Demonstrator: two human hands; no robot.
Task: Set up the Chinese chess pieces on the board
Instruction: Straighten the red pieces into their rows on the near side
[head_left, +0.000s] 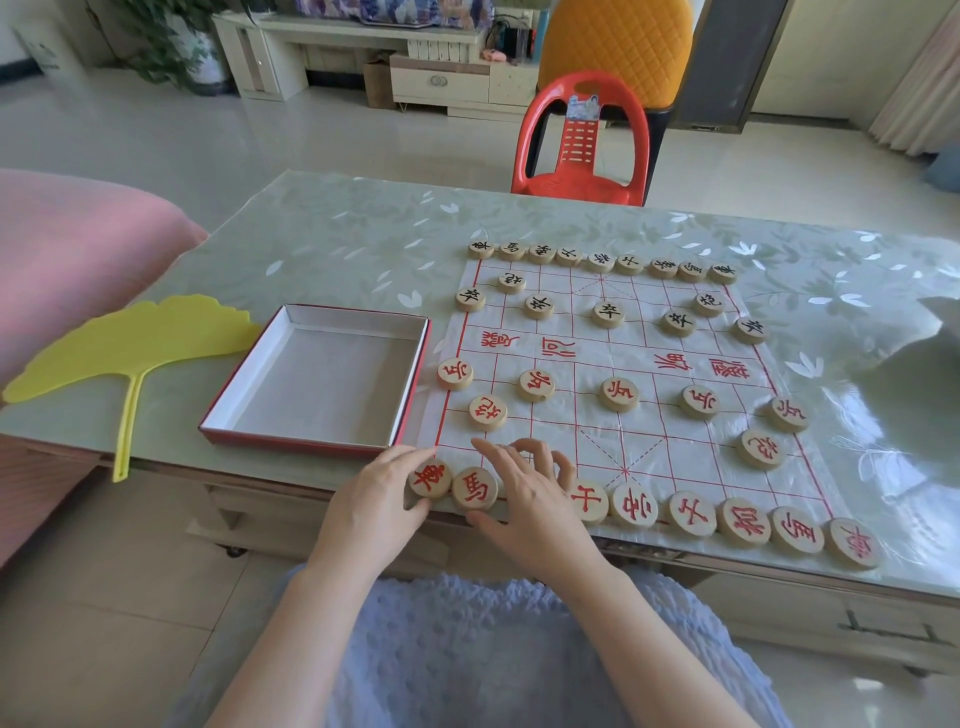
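The paper chess board (602, 358) lies on the table with black pieces (607, 314) set along its far rows and red pieces (618, 393) on the near half. The red back row (693, 514) runs along the table's front edge. My left hand (376, 501) pinches the red chariot piece (428, 479) at the near left corner. My right hand (532, 496) sits just right of it, thumb against the near edge of the red horse piece (474, 488) and index finger stretched past its far side. Its other fingers curl over a spot in the row that stays hidden.
An empty red-and-white box lid (223, 426) sits left of the board. A yellow leaf-shaped fan (130, 338) lies further left, its handle over the table edge. A red plastic chair (582, 145) stands beyond the table (337, 239). A pale object (930, 358) is at the right edge.
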